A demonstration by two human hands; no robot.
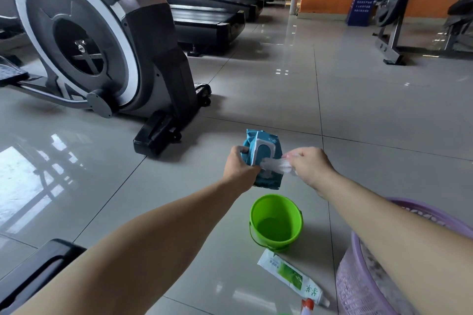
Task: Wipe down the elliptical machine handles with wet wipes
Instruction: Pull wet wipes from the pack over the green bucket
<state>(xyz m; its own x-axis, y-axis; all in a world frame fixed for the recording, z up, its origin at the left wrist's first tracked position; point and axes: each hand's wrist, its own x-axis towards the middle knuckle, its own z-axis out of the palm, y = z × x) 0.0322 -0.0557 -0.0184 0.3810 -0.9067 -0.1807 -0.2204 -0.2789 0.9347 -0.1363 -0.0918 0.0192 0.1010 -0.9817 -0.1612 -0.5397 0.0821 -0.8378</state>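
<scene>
Left hand [239, 165] is gripping the teal wipes pack [266, 158] above the floor; right hand [309, 165] is pinching a half-drawn wipe [275, 164]. Risk: wipe tearing, or dragging extras out.

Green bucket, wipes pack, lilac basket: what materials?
Green bucket: likely moulded plastic, smooth, semi-gloss; light glints on rim. Wipes pack: thin plastic film, creased and crumpled; its white lid looks rigid plastic. Lilac basket: plastic apparently, matte lattice wall.
</scene>
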